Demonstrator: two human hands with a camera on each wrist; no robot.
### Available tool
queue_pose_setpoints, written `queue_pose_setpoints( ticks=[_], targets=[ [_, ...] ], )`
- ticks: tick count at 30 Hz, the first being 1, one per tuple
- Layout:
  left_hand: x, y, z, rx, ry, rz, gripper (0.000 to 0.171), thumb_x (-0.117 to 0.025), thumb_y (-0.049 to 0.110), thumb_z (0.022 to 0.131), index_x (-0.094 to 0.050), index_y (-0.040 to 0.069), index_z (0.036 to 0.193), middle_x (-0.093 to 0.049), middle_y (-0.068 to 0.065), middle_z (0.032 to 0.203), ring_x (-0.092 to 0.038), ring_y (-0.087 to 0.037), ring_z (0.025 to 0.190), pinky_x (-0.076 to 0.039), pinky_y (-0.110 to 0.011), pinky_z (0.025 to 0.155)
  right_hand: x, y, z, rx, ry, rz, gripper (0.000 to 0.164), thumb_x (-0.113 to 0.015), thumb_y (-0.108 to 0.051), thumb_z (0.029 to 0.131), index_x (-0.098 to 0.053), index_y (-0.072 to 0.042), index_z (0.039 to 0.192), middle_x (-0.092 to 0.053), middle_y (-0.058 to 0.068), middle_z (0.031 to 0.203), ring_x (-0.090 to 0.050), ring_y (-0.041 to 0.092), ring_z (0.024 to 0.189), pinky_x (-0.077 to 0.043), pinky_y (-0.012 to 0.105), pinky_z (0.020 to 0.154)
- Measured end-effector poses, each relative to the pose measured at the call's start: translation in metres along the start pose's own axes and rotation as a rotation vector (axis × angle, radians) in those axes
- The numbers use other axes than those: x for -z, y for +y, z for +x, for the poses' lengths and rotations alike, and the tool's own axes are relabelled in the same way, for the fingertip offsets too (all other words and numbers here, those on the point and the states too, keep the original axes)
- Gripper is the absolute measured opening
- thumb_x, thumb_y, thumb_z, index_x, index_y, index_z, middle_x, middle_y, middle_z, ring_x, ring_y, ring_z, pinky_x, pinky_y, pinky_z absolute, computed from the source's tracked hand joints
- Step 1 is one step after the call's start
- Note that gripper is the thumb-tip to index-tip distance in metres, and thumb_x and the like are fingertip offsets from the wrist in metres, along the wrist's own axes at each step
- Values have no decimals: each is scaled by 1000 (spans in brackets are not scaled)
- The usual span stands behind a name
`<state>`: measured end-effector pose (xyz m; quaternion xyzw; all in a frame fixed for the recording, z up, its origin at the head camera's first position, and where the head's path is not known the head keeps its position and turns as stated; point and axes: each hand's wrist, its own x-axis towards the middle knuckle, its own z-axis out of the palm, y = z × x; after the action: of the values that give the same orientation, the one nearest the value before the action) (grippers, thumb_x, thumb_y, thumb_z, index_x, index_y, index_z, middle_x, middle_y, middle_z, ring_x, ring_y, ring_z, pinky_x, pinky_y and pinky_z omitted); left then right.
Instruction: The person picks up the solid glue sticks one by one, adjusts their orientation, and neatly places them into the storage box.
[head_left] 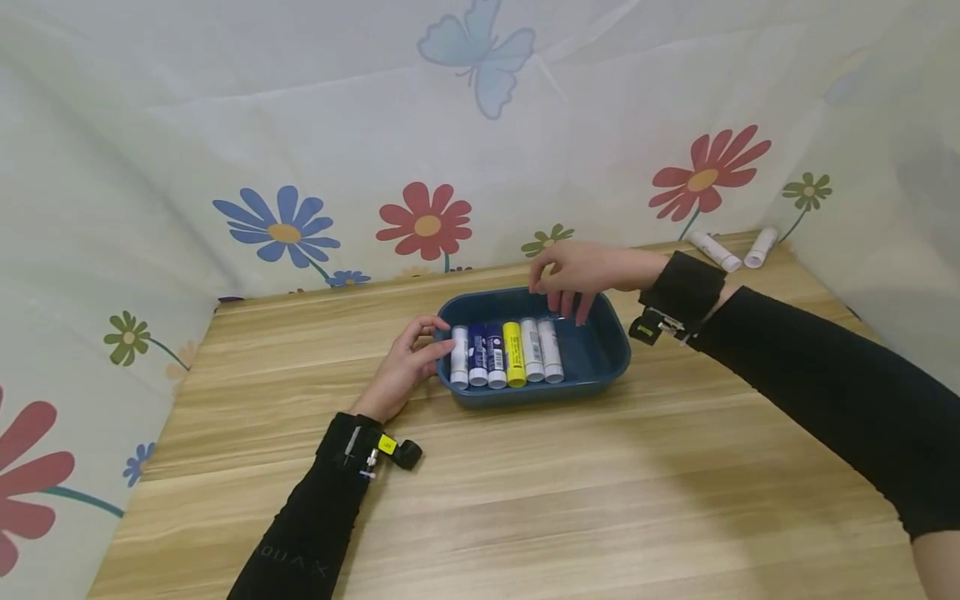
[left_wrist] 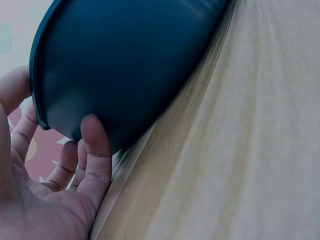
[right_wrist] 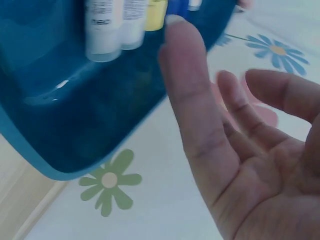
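Observation:
A dark blue plastic bin (head_left: 588,354) holds a row of several glue sticks side by side. From left, these are a white glue stick (head_left: 460,357), two dark blue ones, a yellow glue stick (head_left: 514,354), and two white ones. My left hand (head_left: 402,367) grips the bin's left end, with the thumb over the rim; in the left wrist view its fingers (left_wrist: 95,145) rest against the outer wall. Above the bin's back rim hovers my right hand (head_left: 581,271), fingers loosely bent and holding nothing. In the right wrist view, that hand (right_wrist: 270,165) is beside the bin.
Two white glue sticks (head_left: 716,251) lie at the table's back right corner, beside the curtain. The wood-grain table (head_left: 495,500) is bounded at the back and sides by a flowered curtain (head_left: 360,108).

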<state>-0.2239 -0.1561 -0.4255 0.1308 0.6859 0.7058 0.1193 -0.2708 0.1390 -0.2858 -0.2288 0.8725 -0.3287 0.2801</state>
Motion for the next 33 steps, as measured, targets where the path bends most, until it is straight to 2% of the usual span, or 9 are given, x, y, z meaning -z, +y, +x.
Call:
queue_pose_setpoints(
  ticks=[4,9,17,25,33],
  targets=[
    [0,0,0,-1,4,-5,36,-62,27,89,-46,15,119,-36,-12,123,-46,-32,107,-50,-34,78,10,6,-7,94,73,58,20,-49,-17,95,-53,-7,112,-60,21,92,-60,35,77,-54,43,59],
    [1,-1,1,4,5,-6,36,-62,28,88,-47,16,118,-36,-12,123,-45,-32,107,-50,-34,77,27,19,-21,172,217,85,18,-54,-19,94,-55,-11,110,-61,16,90,-59,34,78,-54,43,60],
    [2,-3,1,11,3,1,35,-61,27,89,-47,16,119,-36,-12,125,-44,-32,108,-49,-33,77,42,40,-39,201,411,21,24,-55,-31,93,-55,-13,110,-62,12,90,-61,24,76,-55,39,64],
    [1,-4,1,-3,2,11,39,-63,30,87,-47,15,119,-35,-13,123,-45,-32,107,-49,-34,77,51,59,-54,240,554,103,25,-54,-31,93,-55,-14,111,-61,14,93,-60,27,78,-55,36,64],
    [4,-2,-2,-2,7,21,38,-62,29,88,-46,15,119,-36,-12,125,-45,-32,108,-49,-37,80,59,75,-58,215,656,141,23,-51,-24,95,-54,-9,113,-60,17,93,-60,29,77,-54,30,62]
  ],
)
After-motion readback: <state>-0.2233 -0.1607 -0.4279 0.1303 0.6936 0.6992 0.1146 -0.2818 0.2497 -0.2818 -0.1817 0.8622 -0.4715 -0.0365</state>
